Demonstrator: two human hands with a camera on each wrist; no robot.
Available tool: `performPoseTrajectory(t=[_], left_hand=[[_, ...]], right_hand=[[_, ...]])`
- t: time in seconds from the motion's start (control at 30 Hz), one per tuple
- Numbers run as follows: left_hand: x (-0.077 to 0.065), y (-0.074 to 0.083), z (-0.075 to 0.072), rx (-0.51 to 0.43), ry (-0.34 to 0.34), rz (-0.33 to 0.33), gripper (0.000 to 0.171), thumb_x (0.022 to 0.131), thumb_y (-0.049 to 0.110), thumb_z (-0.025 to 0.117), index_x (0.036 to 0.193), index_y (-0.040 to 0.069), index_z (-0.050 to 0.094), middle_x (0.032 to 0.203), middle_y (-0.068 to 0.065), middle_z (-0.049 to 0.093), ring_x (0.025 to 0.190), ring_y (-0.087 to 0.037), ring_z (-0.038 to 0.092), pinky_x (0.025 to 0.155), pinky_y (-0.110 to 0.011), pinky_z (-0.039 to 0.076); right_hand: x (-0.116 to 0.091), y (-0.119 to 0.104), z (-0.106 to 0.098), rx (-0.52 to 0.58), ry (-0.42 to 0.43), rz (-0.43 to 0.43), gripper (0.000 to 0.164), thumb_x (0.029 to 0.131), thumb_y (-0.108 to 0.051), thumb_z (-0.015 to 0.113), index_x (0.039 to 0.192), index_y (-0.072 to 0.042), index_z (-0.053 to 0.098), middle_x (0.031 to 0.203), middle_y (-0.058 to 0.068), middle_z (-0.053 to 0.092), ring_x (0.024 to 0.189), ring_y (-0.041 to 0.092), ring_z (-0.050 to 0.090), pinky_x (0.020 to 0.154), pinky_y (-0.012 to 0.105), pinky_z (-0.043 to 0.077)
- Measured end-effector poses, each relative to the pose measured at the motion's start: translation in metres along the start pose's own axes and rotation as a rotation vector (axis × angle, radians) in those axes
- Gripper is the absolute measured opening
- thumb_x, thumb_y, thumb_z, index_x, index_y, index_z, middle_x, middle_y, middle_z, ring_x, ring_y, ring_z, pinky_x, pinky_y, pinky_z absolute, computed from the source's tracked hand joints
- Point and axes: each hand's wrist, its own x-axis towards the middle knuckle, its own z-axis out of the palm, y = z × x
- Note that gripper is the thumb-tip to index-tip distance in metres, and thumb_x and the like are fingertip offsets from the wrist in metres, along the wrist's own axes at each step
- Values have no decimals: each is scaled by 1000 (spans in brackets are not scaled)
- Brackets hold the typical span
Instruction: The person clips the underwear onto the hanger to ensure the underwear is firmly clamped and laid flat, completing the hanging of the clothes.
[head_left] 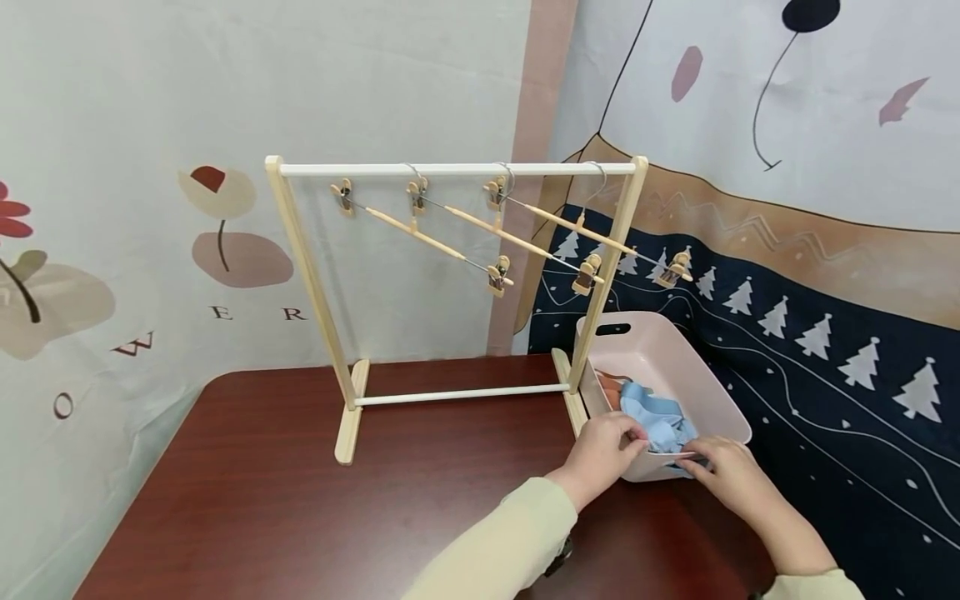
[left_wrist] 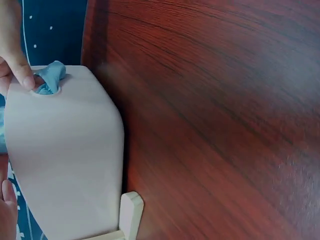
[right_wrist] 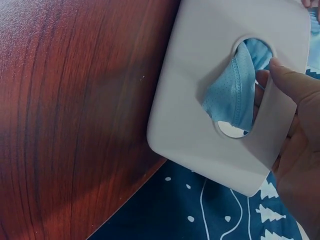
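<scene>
A pale pink plastic basket [head_left: 693, 358] contains a crumpled light-blue garment [head_left: 660, 417] and a rust-brown cloth [head_left: 612, 390]. My left hand [head_left: 603, 454] is at the basket's near left rim, pinching the blue garment's edge between thumb and fingers. At the near right rim, my right hand [head_left: 723, 471] grips the basket by its oval handle hole, thumb outside and fingers behind the wall. Part of the blue garment [right_wrist: 232, 92] sticks out through that hole, as the right wrist view shows. The rest of the garment is hidden inside.
A wooden drying rack [head_left: 457, 169] stands left of the basket on the dark red-brown table [head_left: 450, 483]. Several wooden clip hangers [head_left: 498, 233] hang from its bar. One rack foot [head_left: 570, 392] stands close beside the basket. Printed curtains [head_left: 825, 292] back the table.
</scene>
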Motion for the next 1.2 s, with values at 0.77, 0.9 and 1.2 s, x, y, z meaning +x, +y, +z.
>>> performPoseTrajectory(t=[0.77,0.9,1.2], left_hand=[[-9,-23,-53,-156,23,-146,14,82,6,63,84,13,75,87,4,68,75,-5,54,63,-9,41],[-12,-29,-65,-183,56,-158,10,85,12,69,92,11,76,94,1,71,77,-5,58,65,-10,46],[-13,-46,-98,-240,327,-167,8,85,12,71,92,12,75,93,0,70,81,-10,62,72,-23,54]], right_hand=[[0,-3,-3,7,-17,30,13,70,-14,80,77,-19,70,77,-9,66,65,2,55,59,27,48],[-2,0,-2,63,32,-6,19,67,-6,81,75,-19,69,75,-11,63,63,-3,52,55,22,46],[-3,8,-2,197,148,-64,32,61,10,79,76,-15,67,78,-8,61,70,-1,51,57,11,44]])
